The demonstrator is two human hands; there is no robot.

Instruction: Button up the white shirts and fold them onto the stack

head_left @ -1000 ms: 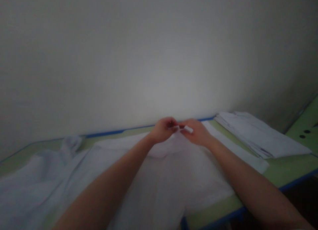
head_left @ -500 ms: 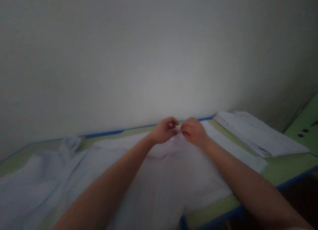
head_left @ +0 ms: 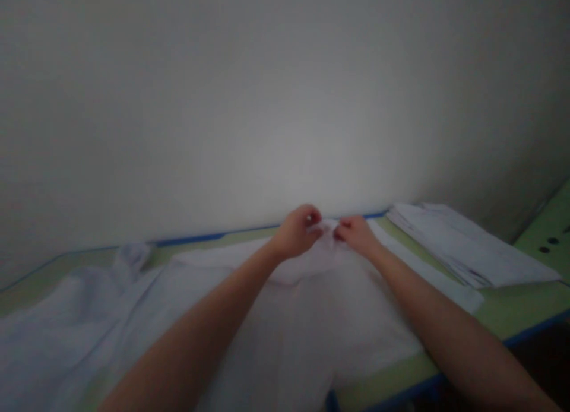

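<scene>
A white garment (head_left: 285, 323) lies spread flat on a green table (head_left: 512, 308) with a blue edge. Both my arms reach out to its far end by the wall. My left hand (head_left: 296, 231) is closed in a pinch on the white fabric there. My right hand (head_left: 356, 234) is closed in a pinch on the same fabric, a little to the right. A small raised fold of cloth (head_left: 328, 227) shows between the two hands. The picture is dim and soft, so the fingertips are hard to make out.
A stack of folded white cloth (head_left: 467, 243) lies at the right, against the wall. More loose white fabric (head_left: 66, 317) is bunched at the left. A plain wall (head_left: 267, 103) rises right behind the table. A second green surface with dark holes (head_left: 550, 237) stands far right.
My hands, which touched at the far end of the garment, have drawn slightly apart and moved a little farther toward the wall. The small white piece at my right fingers no longer shows.
</scene>
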